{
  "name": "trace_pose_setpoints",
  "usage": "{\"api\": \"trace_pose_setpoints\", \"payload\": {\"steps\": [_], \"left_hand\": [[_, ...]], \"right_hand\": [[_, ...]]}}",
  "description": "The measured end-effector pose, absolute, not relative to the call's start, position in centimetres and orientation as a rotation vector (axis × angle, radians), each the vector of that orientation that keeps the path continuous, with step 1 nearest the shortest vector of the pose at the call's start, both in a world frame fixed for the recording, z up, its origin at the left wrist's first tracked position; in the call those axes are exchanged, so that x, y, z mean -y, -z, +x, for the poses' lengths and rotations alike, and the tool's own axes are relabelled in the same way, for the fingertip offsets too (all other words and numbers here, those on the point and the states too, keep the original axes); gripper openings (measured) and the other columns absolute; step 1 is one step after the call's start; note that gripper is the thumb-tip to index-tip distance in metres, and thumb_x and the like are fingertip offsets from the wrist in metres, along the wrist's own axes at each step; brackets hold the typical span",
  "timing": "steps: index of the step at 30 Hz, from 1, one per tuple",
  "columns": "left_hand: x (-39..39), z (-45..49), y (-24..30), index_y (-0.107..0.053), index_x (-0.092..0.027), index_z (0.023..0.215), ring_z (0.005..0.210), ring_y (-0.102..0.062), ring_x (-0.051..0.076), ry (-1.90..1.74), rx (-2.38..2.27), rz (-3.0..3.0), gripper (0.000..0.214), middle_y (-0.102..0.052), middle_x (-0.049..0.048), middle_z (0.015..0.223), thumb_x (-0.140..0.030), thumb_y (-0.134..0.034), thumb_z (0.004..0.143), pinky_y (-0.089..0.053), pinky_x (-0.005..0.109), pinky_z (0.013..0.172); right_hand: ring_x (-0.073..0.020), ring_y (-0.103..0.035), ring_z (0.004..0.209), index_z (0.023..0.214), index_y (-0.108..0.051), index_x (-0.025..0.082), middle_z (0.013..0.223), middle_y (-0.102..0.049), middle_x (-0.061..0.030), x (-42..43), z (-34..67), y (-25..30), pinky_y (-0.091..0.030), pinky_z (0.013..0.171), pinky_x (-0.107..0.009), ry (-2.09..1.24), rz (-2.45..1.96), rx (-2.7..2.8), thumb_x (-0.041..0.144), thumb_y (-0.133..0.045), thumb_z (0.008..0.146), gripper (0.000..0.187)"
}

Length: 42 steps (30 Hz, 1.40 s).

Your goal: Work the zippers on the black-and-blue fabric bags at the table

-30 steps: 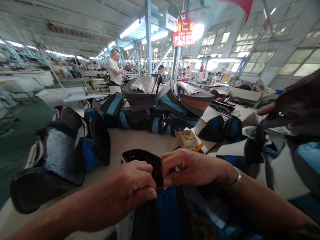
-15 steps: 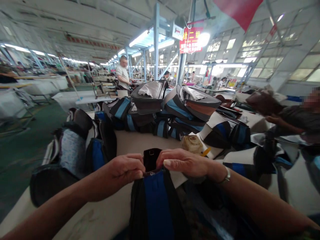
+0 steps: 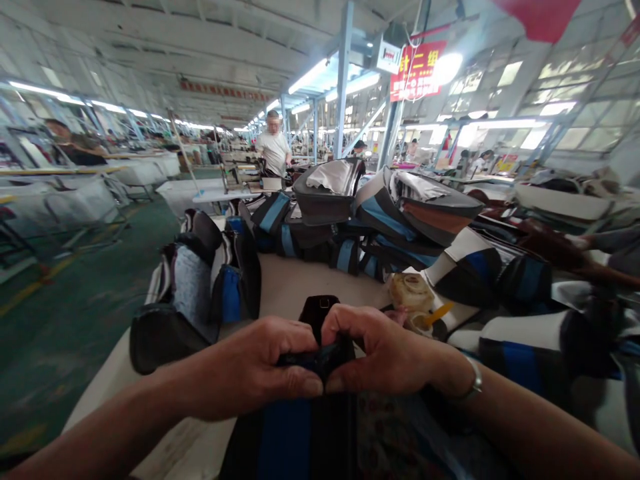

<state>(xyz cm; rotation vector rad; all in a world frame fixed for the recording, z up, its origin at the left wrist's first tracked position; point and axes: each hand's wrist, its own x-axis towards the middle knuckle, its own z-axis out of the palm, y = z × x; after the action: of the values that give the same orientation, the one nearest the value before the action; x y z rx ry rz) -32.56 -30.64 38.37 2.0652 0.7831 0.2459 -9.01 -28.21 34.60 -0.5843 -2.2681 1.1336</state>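
Observation:
Both hands are closed on the upper edge of a black bag piece with a blue stripe (image 3: 286, 440), directly in front of me. My left hand (image 3: 263, 363) pinches the folded edge between thumb and fingers. My right hand (image 3: 377, 350) grips the same edge close beside it, and the two thumbs nearly touch. A dark flap with a small metal buckle (image 3: 324, 303) sticks up behind the fingers. The lower part of the bag piece runs out of view at the bottom, and the hands hide much of the fold.
Several black and blue bag pieces (image 3: 231, 293) stand at the left of the pale table (image 3: 295, 277). More grey and blue ones (image 3: 330, 193) are piled at the back. A stained yellowish container (image 3: 411, 291) with a yellow handle (image 3: 440, 313) sits right of centre. Co-workers are farther off.
The hands have come together, and the bag piece's edge is now folded between them. My view has turned left, so the surroundings appear farther right.

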Motion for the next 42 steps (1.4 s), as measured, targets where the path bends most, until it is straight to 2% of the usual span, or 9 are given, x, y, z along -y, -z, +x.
{"api": "trace_pose_setpoints", "payload": {"steps": [6, 16, 19, 22, 26, 30, 36, 38, 42], "left_hand": [[30.7, -32.6, -37.5, -0.061, -0.015, 0.078, 0.074, -0.043, 0.014, -0.259, -0.788, 1.923, 0.045, -0.047, -0.0025, 0.078, -0.058, -0.064, 0.091, -0.031, 0.028, 0.064], [30.8, -32.2, -37.6, -0.046, -0.018, 0.07, 0.073, -0.041, 0.012, -0.25, -0.797, 1.943, 0.031, -0.043, -0.0037, 0.076, -0.035, -0.059, 0.093, -0.031, 0.028, 0.066], [30.9, -32.0, -37.7, -0.049, -0.017, 0.072, 0.075, -0.044, 0.013, -0.235, -0.816, 1.93, 0.028, -0.046, -0.0029, 0.078, -0.035, -0.058, 0.092, -0.032, 0.028, 0.067], [30.9, -31.7, -37.6, -0.05, -0.017, 0.071, 0.075, -0.045, 0.014, -0.242, -0.843, 1.915, 0.025, -0.046, -0.0025, 0.078, -0.032, -0.057, 0.091, -0.032, 0.028, 0.065], [30.9, -31.6, -37.4, -0.051, -0.017, 0.071, 0.076, -0.047, 0.014, -0.268, -0.864, 1.912, 0.022, -0.048, -0.0029, 0.078, -0.028, -0.056, 0.088, -0.033, 0.028, 0.066], [31.3, -31.6, -37.2, -0.057, -0.017, 0.072, 0.076, -0.05, 0.013, -0.284, -0.947, 1.974, 0.023, -0.053, -0.0033, 0.076, -0.03, -0.058, 0.09, -0.035, 0.026, 0.066], [31.7, -31.7, -36.9, -0.072, -0.02, 0.088, 0.073, -0.059, 0.012, -0.425, -1.108, 2.118, 0.013, -0.063, -0.0024, 0.082, -0.031, -0.064, 0.09, -0.04, 0.024, 0.063], [31.8, -31.8, -36.6, -0.071, -0.021, 0.089, 0.07, -0.06, 0.011, -0.508, -1.099, 2.231, 0.01, -0.063, -0.0026, 0.081, -0.024, -0.062, 0.09, -0.041, 0.022, 0.062], [32.3, -32.0, -35.8, -0.069, -0.021, 0.094, 0.069, -0.06, 0.011, -0.698, -0.987, 2.631, 0.023, -0.064, -0.0004, 0.082, -0.013, -0.048, 0.095, -0.042, 0.022, 0.061]], "right_hand": [[-0.0106, -0.048, 0.072, 0.099, -0.061, 0.015, 0.086, -0.056, 0.0008, 28.2, -8.7, -34.9, -0.038, 0.06, -0.022, -1.426, -0.535, 2.182, 0.041, -0.076, 0.086, 0.033], [-0.0095, -0.046, 0.066, 0.092, -0.063, 0.015, 0.078, -0.057, 0.0024, 28.4, -8.9, -34.4, -0.035, 0.056, -0.021, -1.439, -0.636, 2.154, 0.028, -0.076, 0.081, 0.021], [-0.0108, -0.049, 0.07, 0.094, -0.063, 0.015, 0.083, -0.058, 0.0012, 28.6, -8.9, -34.4, -0.037, 0.059, -0.022, -1.497, -0.63, 2.103, 0.034, -0.076, 0.082, 0.026], [-0.0097, -0.046, 0.068, 0.088, -0.063, 0.015, 0.079, -0.057, 0.0026, 28.8, -9.0, -34.5, -0.034, 0.057, -0.021, -1.355, -0.691, 2.131, 0.035, -0.083, 0.075, 0.031], [-0.0079, -0.045, 0.063, 0.084, -0.066, 0.015, 0.073, -0.057, 0.005, 28.9, -9.2, -34.4, -0.033, 0.053, -0.02, -1.304, -0.724, 2.108, 0.019, -0.079, 0.073, 0.018], [-0.007, -0.045, 0.061, 0.081, -0.066, 0.015, 0.07, -0.056, 0.0052, 29.1, -9.3, -33.7, -0.032, 0.052, -0.018, -1.396, -0.706, 2.012, 0.017, -0.075, 0.076, 0.011], [-0.0068, -0.045, 0.06, 0.08, -0.066, 0.015, 0.07, -0.058, 0.0046, 29.7, -9.5, -33.0, -0.031, 0.052, -0.019, -1.406, -0.749, 1.908, 0.018, -0.074, 0.077, 0.009], [-0.0073, -0.046, 0.06, 0.081, -0.067, 0.016, 0.07, -0.059, 0.0045, 29.9, -9.5, -33.0, -0.031, 0.052, -0.019, -1.397, -0.79, 1.889, 0.017, -0.073, 0.077, 0.008], [-0.0083, -0.048, 0.058, 0.081, -0.066, 0.017, 0.067, -0.059, 0.0046, 30.6, -9.6, -32.7, -0.033, 0.052, -0.02, -1.221, -0.828, 1.905, 0.013, -0.071, 0.076, 0.009]]}}
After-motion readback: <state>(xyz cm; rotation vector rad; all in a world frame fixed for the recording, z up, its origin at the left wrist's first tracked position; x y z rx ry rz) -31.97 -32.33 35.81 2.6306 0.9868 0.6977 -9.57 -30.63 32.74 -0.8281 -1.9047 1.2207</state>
